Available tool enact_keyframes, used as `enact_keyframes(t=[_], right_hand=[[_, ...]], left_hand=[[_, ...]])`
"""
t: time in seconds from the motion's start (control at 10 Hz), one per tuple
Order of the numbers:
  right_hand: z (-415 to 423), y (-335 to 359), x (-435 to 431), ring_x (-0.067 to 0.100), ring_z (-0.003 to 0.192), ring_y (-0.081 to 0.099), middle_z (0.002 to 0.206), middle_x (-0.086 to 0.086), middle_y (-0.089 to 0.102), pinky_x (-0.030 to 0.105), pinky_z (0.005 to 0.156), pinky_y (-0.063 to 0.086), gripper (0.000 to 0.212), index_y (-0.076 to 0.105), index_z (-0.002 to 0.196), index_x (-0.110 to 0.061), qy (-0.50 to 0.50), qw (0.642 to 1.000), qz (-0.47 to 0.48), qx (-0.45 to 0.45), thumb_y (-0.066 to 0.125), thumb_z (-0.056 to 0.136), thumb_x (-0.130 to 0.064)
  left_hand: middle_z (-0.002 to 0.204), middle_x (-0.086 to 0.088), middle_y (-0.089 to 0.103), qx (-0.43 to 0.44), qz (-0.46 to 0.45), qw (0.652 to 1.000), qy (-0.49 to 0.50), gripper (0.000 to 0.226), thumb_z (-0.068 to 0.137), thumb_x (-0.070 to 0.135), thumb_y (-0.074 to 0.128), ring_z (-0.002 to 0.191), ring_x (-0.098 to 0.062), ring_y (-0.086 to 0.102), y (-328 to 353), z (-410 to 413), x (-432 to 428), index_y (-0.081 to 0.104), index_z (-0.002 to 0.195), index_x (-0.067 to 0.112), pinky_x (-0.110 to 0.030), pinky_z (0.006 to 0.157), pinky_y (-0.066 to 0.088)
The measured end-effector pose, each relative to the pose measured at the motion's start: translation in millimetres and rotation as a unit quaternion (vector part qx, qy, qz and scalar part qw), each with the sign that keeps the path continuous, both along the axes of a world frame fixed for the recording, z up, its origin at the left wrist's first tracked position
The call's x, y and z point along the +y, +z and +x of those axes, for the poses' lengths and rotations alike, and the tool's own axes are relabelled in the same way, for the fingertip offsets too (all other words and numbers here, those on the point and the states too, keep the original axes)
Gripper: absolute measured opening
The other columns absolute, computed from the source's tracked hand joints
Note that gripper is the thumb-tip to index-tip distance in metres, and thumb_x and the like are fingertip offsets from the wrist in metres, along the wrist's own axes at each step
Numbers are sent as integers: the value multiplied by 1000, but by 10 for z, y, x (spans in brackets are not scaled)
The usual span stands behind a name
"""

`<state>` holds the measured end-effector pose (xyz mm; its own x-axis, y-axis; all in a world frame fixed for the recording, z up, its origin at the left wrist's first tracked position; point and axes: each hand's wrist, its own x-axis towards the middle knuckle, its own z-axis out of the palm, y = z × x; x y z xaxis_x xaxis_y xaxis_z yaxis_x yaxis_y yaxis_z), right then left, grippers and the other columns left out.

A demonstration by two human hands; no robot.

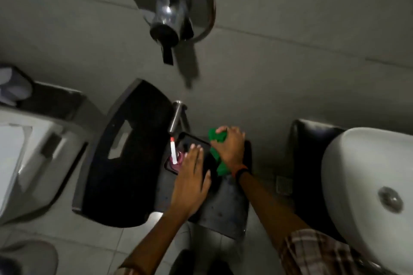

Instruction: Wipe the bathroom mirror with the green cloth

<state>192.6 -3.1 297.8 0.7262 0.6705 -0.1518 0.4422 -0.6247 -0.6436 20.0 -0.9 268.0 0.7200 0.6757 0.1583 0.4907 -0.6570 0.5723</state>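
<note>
Presently, item one: the green cloth [218, 154], bunched in my right hand [228, 146]. My fingers are curled over its upper part, a green lobe shows above my knuckles, and a longer tail hangs out below the heel of my palm toward the wrist. The cloth is pressed against a dark, flat panel [223, 205] low in the middle of the view; whether this panel is the mirror I cannot tell, as the picture is dim and blurred.

Item two: an orange and black band [241, 171] on my right wrist, touching the cloth's lower end. A plaid sleeve [312, 252] covers that arm further back.

Item three: my left hand [192, 176], just beside the right one, laid flat with fingers spread and extended, holding nothing. Its fingertips rest near a dark rounded-corner object [192, 140] showing a pinkish patch and a white and red streak.

Item four: a short metal cylinder [176, 116] projecting from the grey tiled wall [290, 18], directly above that object.

Item five: a large black curved panel [125, 152] to the left of my hands.

Item six: a round chrome wall fitting with a lever [171, 4], high on the wall, well apart from the cloth.

Item seven: a white ceramic basin with a metal drain [366, 185], at the right edge, beside a black cushioned shape [310, 138].

Item eight: a white fixture [26, 158] at the left edge.
</note>
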Motion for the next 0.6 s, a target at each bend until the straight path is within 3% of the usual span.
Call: enact_keyframes(t=[0.1, 0.2, 0.3, 0.4, 0.5, 0.6], right_hand=[[-91, -908, -34, 40, 101, 61, 94, 13, 69, 45, 96, 36, 29, 71, 88, -14, 2, 999, -46, 8, 80, 63, -26], [-139, -1853, -37, 40, 117, 54, 120, 17, 65, 46, 104, 36, 32, 73, 110, -15, 36, 992, -121, 23, 73, 80, -26], [-201, -2406, -40, 39, 127, 45, 144, 15, 52, 49, 109, 35, 40, 64, 129, -24, 82, 985, -145, -43, 59, 90, -34], [-387, -2866, -191, 35, 134, 31, 163, 8, 31, 61, 119, 24, 56, 38, 150, -28, 180, 950, -160, -196, 44, 96, -38], [-364, -2993, -223, 38, 138, 29, 168, 7, 17, 62, 122, 15, 64, 23, 157, -27, 206, 939, -168, -220, 44, 97, -40], [-396, -2890, -196, 41, 141, 30, 169, 7, 14, 63, 122, 13, 66, 19, 158, -23, 195, 943, -176, -202, 39, 98, -43]], left_hand=[[163, -17, 31, 58, -66, 996, 17, 63, 101, 34, 36, 153, -26, 22, -790, -101, -132, 35, 155, 1, -48, 122, 28], [157, -21, 42, 112, -55, 992, -3, 60, 99, 27, 37, 145, -35, 39, -1666, -62, -95, 43, 150, -3, -50, 119, 26], [157, -22, 40, 130, -64, 989, -25, 60, 98, 25, 39, 146, -35, 38, -2171, 27, -18, 41, 151, -4, -47, 121, 25], [163, -20, 30, 147, -74, 986, -20, 65, 98, 29, 41, 153, -31, 24, -2651, 55, 19, 33, 155, -2, -45, 125, 20], [164, -20, 27, 169, -55, 983, -38, 67, 98, 31, 40, 155, -31, 19, -2808, 31, 83, 31, 156, -1, -45, 127, 13], [167, -17, 17, 173, -63, 982, -34, 66, 101, 32, 33, 157, -30, 11, -2709, 37, 114, 25, 158, 0, -37, 127, -5]])
